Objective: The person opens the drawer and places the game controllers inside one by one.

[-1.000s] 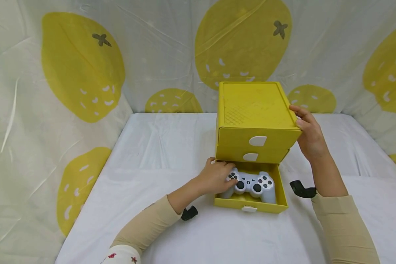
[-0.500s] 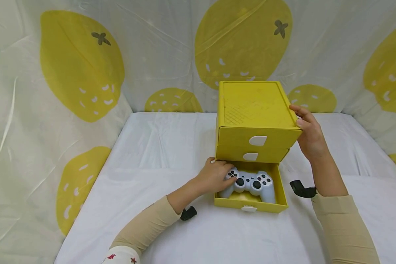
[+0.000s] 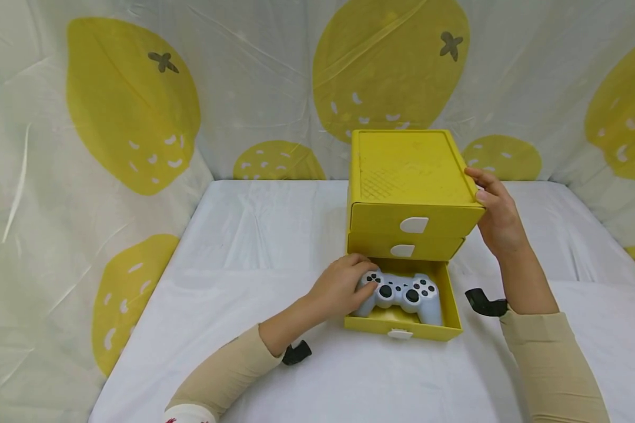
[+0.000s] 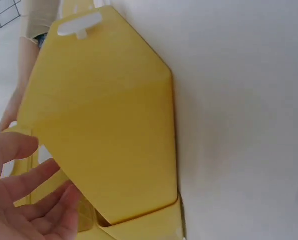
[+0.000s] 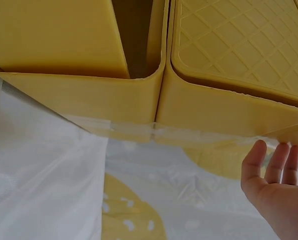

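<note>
A yellow drawer box [image 3: 410, 161] of stacked drawers stands on the white cloth. Its bottom drawer [image 3: 451, 305] is pulled out, and a pale blue-white game controller [image 3: 398, 291] lies in it. My left hand [image 3: 338, 285] is over that drawer's left wall, its fingers loosely bent and its thumb by the controller's left end. Part of the contact is hidden in the head view. In the left wrist view the left fingers [image 4: 46, 200] curve beside the yellow drawer wall [image 4: 114, 130]. My right hand [image 3: 500, 217] rests its fingertips on the box's upper right side.
White half-round pulls [image 3: 414, 225] mark the two upper drawers, which look pushed in. Lemon-print cloth [image 3: 270, 70] forms the back and side walls. A black bracket [image 3: 485, 303] sticks out at each wrist.
The left hand has drawn slightly left and toward me, its fingers coming off the drawer's back left corner. Early on, the controller shifted slightly. The right hand stays put.
</note>
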The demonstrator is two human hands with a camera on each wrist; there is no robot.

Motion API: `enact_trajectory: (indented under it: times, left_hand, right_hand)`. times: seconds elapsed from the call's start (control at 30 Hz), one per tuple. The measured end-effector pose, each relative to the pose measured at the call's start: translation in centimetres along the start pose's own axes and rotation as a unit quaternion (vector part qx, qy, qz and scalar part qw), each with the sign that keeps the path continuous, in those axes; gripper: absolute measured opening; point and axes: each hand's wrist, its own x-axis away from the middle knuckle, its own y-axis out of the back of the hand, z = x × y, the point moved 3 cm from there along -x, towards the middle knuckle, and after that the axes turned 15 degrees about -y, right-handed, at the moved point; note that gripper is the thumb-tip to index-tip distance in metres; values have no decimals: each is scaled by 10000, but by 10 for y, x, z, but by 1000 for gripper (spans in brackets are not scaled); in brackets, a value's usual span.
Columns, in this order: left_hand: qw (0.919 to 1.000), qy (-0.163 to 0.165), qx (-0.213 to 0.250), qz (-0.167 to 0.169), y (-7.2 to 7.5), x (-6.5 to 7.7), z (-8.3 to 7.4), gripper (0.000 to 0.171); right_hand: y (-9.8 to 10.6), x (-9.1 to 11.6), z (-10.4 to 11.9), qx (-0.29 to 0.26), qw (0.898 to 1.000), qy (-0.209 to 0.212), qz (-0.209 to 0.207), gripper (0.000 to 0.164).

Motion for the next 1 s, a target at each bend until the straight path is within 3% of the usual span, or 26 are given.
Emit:
enact_trajectory:
  times: [0.1,0.23,0.4,0.57,0.7,0.83,1.0]
  left_hand:
    - [9954,-33,755,-590,3,6,-6,24]
    - [9773,-365,1680,-1235,4,15,-16,14]
    - [9612,-868,2191,-1434,-1,26,-32,8]
    - [9611,-1191,2178,-1209,-10,34,-41,6]
    - [9700,-1066,2064,-722,-16,34,-42,7]
    - [9826,-901,1617,-126,-19,33,-44,11]
    - [9912,-970,826,363,-25,30,-51,10]
  right_hand:
    - [0,0,0,-7,10000,-7,-5,37]
    - [0,0,-1,-62,10000,7,48,37]
    - [0,0,-1,-68,9999,29,85,37]
    - [0,0,0,-119,9999,41,80,37]
    - [-1,0,0,-184,9997,69,126,37]
    - [-1,0,0,-212,9997,71,139,37]
    - [0,0,0,-200,9997,43,112,37]
